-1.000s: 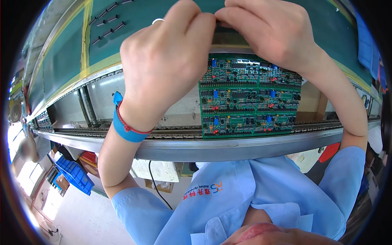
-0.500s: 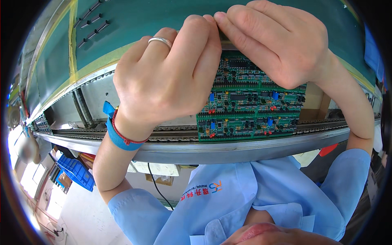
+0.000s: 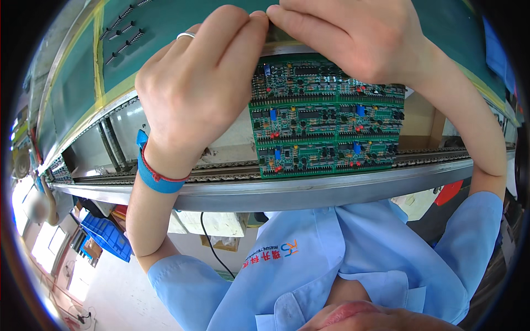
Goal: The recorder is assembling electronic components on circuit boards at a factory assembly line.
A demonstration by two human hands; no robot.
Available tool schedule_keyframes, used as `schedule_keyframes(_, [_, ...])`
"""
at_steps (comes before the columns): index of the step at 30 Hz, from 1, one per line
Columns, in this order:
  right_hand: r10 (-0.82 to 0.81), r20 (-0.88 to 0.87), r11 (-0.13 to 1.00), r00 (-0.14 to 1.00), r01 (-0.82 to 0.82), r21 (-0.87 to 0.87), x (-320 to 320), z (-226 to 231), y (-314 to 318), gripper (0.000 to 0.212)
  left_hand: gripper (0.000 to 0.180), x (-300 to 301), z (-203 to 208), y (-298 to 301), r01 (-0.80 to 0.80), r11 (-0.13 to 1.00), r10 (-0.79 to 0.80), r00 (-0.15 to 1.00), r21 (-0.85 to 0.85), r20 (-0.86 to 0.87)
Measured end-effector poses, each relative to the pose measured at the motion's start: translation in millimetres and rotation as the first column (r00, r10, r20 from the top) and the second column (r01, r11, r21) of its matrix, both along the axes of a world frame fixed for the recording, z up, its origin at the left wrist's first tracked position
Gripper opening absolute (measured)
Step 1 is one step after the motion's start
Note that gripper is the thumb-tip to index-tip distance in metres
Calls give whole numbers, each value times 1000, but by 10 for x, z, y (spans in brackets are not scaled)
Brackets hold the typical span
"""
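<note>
The left hand (image 3: 196, 91) and right hand (image 3: 359, 36) are pinching the far edge of a green circuit board panel (image 3: 326, 124), each grip narrow on it. The panel's near edge is sitting just beside the metal conveyor rail (image 3: 309, 190); the green worktop (image 3: 165, 27) is lying open beyond.

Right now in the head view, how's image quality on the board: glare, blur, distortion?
Head view: green circuit board is sharp and evenly lit, no glare on it; fisheye bends the metal rail toward the rim; left edge by the blue bin is blown out; left hand and right hand hide the board's top edge.
</note>
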State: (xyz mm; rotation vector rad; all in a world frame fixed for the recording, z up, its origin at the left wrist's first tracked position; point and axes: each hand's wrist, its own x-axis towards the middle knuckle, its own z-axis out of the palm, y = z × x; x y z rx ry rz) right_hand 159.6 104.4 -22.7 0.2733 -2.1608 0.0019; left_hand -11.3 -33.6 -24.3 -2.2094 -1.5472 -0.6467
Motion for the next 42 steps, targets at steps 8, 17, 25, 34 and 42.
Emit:
schedule_keyframes(8, [-44,227,974,973,93,-208,14,77,45,11,14,-37,166,123,6,966,85,936,-258,341])
schedule_keyframes(17, [-58,588,836,807,362,-413,1107,422,-391,21,31,135,542,-219,-95,956,170,950,-278,261])
schedule_keyframes(25, [-248,610,848,753,473,-239,1366,149,-733,25,30,235,372,-334,-71,967,133,960,-244,246])
schedule_keyframes(34, [-381,529,856,758,505,-107,1312,101,-748,21,30,193,297,-337,-21,980,83,946,-197,313])
schedule_keyframes(42, [-411,539,862,735,505,-32,1267,106,-775,21,30,12,165,-371,87,992,-43,915,-92,401])
